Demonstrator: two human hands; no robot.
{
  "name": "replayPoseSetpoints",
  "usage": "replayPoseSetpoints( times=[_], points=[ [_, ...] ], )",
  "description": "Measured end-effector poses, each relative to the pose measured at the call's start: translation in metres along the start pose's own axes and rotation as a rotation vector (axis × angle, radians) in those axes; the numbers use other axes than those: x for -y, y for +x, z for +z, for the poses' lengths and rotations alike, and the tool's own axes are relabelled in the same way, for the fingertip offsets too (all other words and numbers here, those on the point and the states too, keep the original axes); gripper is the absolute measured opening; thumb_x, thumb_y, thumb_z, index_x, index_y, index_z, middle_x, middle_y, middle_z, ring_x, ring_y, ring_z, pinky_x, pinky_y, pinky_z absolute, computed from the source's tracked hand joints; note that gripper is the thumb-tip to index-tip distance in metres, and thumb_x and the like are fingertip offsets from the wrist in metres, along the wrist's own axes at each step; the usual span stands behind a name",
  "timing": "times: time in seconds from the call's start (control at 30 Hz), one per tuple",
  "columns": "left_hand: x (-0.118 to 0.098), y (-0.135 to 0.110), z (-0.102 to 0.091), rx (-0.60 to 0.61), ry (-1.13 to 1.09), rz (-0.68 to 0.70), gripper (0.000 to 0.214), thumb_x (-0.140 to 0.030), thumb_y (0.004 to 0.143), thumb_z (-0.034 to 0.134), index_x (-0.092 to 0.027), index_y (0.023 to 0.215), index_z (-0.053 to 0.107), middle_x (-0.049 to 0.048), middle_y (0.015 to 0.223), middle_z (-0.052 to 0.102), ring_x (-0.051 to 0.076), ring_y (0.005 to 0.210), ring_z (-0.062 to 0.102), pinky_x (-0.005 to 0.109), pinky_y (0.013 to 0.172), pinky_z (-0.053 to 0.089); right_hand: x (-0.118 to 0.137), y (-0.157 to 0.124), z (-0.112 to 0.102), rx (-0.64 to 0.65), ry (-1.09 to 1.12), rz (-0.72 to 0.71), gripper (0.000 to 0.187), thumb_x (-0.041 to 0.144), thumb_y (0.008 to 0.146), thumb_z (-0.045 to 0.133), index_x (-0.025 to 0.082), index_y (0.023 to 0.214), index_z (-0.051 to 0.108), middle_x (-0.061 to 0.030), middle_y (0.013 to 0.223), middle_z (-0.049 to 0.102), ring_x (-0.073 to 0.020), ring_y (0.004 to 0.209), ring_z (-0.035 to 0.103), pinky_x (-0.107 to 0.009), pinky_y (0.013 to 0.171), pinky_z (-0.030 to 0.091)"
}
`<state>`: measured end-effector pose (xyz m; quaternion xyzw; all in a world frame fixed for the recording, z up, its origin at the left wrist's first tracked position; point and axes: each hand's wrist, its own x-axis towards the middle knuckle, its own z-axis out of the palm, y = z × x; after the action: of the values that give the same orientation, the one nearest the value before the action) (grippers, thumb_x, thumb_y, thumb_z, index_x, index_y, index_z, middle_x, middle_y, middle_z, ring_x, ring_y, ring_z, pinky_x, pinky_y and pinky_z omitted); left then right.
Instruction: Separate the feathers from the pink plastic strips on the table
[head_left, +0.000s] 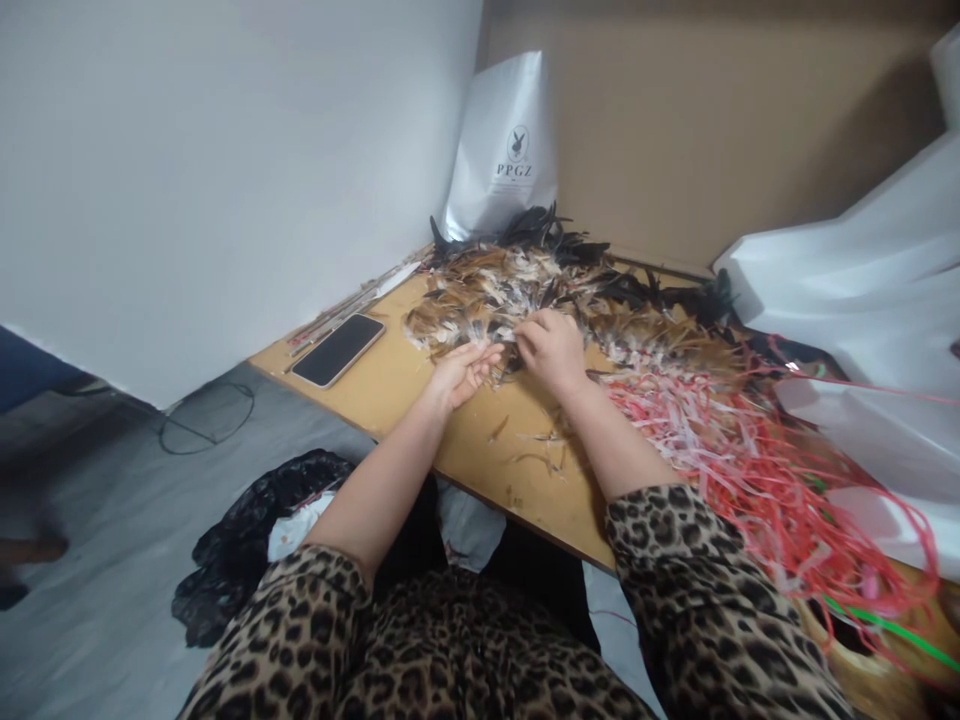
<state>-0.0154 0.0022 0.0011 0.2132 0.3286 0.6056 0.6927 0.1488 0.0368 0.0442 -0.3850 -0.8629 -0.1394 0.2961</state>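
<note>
A broad heap of brown, white and black feathers [525, 285] covers the far part of a wooden table [405, 385]. My left hand [465, 370] rests at the heap's near edge, fingers curled together on a few feathers. My right hand [553, 345] lies just beside it, knuckles up, fingers closed into the feathers. The two hands almost touch. Both forearms come from leopard-print sleeves.
A phone [339, 349] lies face up at the table's left end beside thin sticks [352, 300]. Red and pink plastic strips [757, 460] sprawl on the right. A white bag [506, 150] leans on the back wall; white sheets [870, 290] at right. A black bag [247, 530] on the floor.
</note>
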Motion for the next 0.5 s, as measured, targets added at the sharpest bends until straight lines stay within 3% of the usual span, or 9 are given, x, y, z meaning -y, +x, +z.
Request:
replayPoseSetpoints(
  times=[0.23, 0.4, 0.5],
  points=[
    [-0.0012, -0.0048, 0.0013, 0.094, -0.010, -0.060, 0.011, -0.010, 0.081, 0.052, -0.011, 0.084, 0.062, 0.0076, 0.080, 0.069, 0.008, 0.062, 0.065, 0.011, 0.049, 0.046, 0.0048, -0.0052, 0.0056, 0.016, -0.069, -0.156, 0.030, 0.029, 0.090, 0.035, 0.022, 0.086, 0.064, -0.0071, 0.088, 0.059, -0.0187, 0.083, 0.044, -0.033, 0.077, 0.024],
    [-0.0006, -0.0055, 0.0034, 0.108, 0.010, -0.054, 0.011, -0.007, 0.079, 0.053, -0.009, 0.079, 0.063, 0.0067, 0.076, 0.068, 0.007, 0.059, 0.063, 0.011, 0.049, 0.045, 0.0065, -0.0072, 0.0082, 0.025, -0.006, -0.156, 0.030, 0.029, 0.090, 0.036, 0.021, 0.084, 0.064, -0.0069, 0.089, 0.060, -0.0186, 0.084, 0.045, -0.033, 0.079, 0.025],
    [-0.0006, -0.0051, 0.0049, 0.081, 0.008, -0.029, 0.012, -0.003, 0.079, 0.052, -0.008, 0.076, 0.063, 0.0051, 0.071, 0.066, 0.004, 0.057, 0.061, 0.010, 0.050, 0.045, 0.0094, -0.0061, 0.0075, -0.002, 0.118, -0.066, 0.028, 0.029, 0.088, 0.038, 0.021, 0.086, 0.065, -0.0074, 0.093, 0.061, -0.0196, 0.088, 0.048, -0.033, 0.080, 0.029]
  ],
)
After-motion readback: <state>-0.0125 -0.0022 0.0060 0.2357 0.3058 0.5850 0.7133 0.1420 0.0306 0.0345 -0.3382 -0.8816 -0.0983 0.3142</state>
